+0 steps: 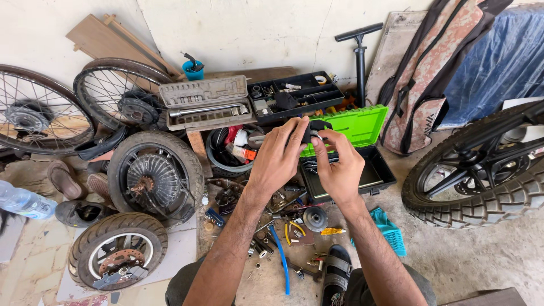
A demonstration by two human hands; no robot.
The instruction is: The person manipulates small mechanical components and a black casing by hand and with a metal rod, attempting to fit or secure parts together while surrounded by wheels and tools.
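Both hands are raised together over an open black toolbox [379, 173] with a green lid [354, 124]. My left hand [277, 156] and my right hand [338, 164] pinch one small black part [313, 129] with a shiny metal piece between their fingertips. The part's exact kind is too small to tell. Below the hands, loose tools lie on the floor: pliers with yellow handles [293, 231], a blue-handled tool [279, 256] and a round black disc [315, 217].
A grey socket set case [205, 102] and a black parts tray [294, 96] stand at the wall. Spoked wheels [39, 113] and tyred wheels [153, 175] fill the left. A motorcycle wheel [481, 170] is at right; a teal brush [391, 229] and my sandalled foot [335, 275] are near.
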